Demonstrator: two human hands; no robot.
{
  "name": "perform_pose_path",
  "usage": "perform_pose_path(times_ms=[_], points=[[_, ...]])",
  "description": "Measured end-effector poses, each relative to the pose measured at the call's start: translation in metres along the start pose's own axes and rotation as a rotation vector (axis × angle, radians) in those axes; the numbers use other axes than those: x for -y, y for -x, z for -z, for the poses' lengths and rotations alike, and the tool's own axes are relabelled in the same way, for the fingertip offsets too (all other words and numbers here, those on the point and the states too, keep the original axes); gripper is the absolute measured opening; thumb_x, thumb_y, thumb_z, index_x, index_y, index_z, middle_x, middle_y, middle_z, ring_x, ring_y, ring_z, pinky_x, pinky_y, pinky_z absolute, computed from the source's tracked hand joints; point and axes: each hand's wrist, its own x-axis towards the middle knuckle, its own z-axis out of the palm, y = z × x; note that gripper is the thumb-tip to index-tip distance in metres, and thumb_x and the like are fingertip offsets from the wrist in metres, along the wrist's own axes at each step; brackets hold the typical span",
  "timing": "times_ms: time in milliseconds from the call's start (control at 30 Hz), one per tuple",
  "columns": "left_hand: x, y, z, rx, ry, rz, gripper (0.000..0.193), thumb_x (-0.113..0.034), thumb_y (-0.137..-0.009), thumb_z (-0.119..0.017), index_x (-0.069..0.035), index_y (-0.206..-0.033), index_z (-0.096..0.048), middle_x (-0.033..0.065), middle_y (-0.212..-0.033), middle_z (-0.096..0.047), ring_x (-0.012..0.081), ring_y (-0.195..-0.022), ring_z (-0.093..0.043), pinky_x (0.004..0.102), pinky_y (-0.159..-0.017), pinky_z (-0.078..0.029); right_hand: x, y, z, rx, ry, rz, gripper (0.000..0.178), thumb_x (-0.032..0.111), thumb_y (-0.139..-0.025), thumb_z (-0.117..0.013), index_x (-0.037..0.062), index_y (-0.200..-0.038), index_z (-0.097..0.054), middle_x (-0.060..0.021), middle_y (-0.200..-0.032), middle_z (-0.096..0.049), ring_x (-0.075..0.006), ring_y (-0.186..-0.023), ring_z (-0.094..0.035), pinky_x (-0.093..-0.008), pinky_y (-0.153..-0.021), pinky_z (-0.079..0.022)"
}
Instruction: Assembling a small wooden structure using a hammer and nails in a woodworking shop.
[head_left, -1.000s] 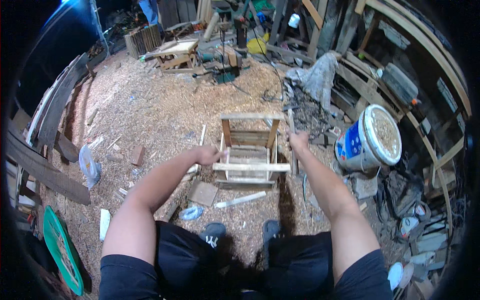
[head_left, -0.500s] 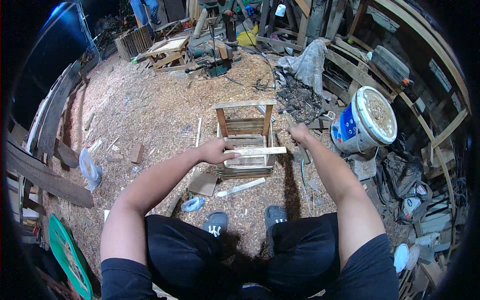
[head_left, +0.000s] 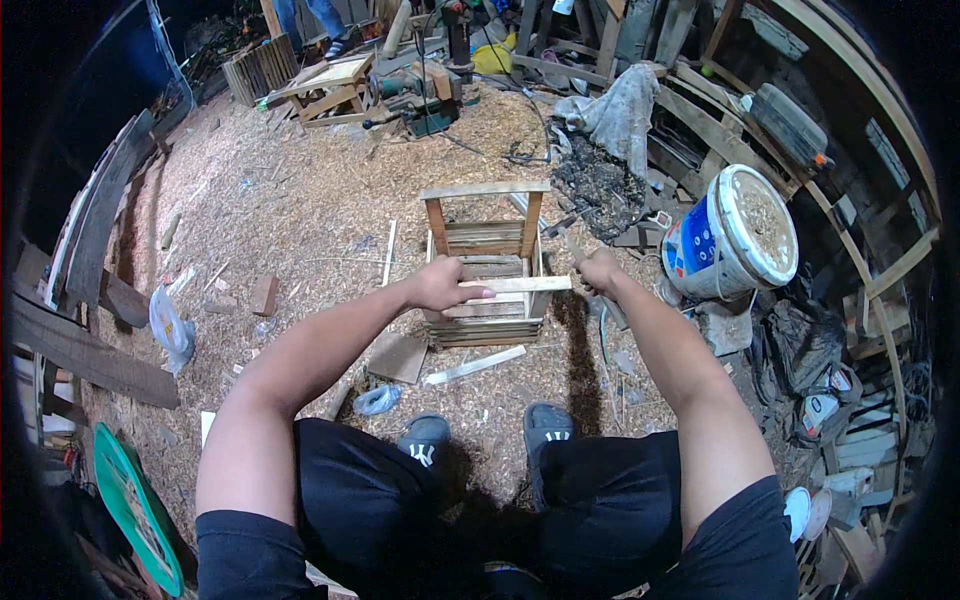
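Forearms (head_left: 690,375) outstretched | pale wooden strip (head_left: 525,285) gripped in curled left hand (head_left: 440,284), partly covering slatted wooden frame (head_left: 486,331) set at centre | wooden-handled hammer (head_left: 616,315) grasped in closed right hand (head_left: 600,272), just right | white-and-blue plastic bucket (head_left: 716,252) placed farther right | green metal machine (head_left: 432,122) seen far

Wooden strip (head_left: 525,284): left end hidden from me by the left hand (head_left: 440,285). Stick-like piece (head_left: 616,315): middle covered by right hand (head_left: 600,272). Blue-trousered legs (head_left: 325,15), floor's (head_left: 310,205) far-left edge: cut off above. Bucket markings (head_left: 692,240): too small to read.
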Motion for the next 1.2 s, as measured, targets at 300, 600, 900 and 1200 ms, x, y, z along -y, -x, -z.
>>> perform_pose_path(times_ms=[300,600,900,1200], points=[[-0.022,0.0,0.005,0.008,0.068,-0.103,0.065,-0.06,-0.09,-0.067,0.003,-0.076,-0.072,0.0204,-0.063,-0.065,0.0318,-0.063,-0.068,0.0458,-0.064,-0.052,-0.002,0.013,0.027,0.115,-0.067,-0.03,0.03,0.025,-0.099,-0.062,-0.0018,-0.109,-0.07,-0.0089,-0.093,-0.071,-0.0196,-0.07,-0.069,-0.0367,-0.056,-0.059],[-0.02,-0.005,0.006,0.116,0.068,-0.007,0.067,-0.064,-0.091,-0.062,0.001,-0.08,-0.074,0.0212,-0.073,-0.07,0.0347,-0.076,-0.071,0.0454,-0.076,-0.055,0.056,0.062,0.043,0.551,-0.019,-0.072,0.065,0.061,-0.092,-0.065,-0.0005,-0.111,-0.071,-0.0119,-0.097,-0.073,-0.017,-0.07,-0.07,-0.0331,-0.062,-0.06],[0.001,0.022,0.022,0.15,0.037,0.098,0.072,-0.069,-0.088,-0.062,0.002,-0.085,-0.076,0.0204,-0.084,-0.073,0.0346,-0.081,-0.072,0.0445,-0.081,-0.056,0.079,0.104,0.047,0.581,0.283,0.139,0.063,0.063,-0.08,-0.078,0.0005,-0.084,-0.075,-0.005,-0.07,-0.066,-0.0137,-0.063,-0.066,-0.0289,-0.054,-0.056],[0.002,0.021,0.024,0.128,-0.046,0.154,0.079,-0.075,-0.083,-0.063,0.003,-0.079,-0.075,0.0259,-0.079,-0.071,0.0399,-0.082,-0.071,0.0468,-0.082,-0.056,0.077,0.108,0.042,0.404,0.414,0.216,0.065,0.067,-0.076,-0.078,0.0032,-0.067,-0.071,-0.0085,-0.064,-0.065,-0.0184,-0.056,-0.062,-0.0348,-0.053,-0.048]])
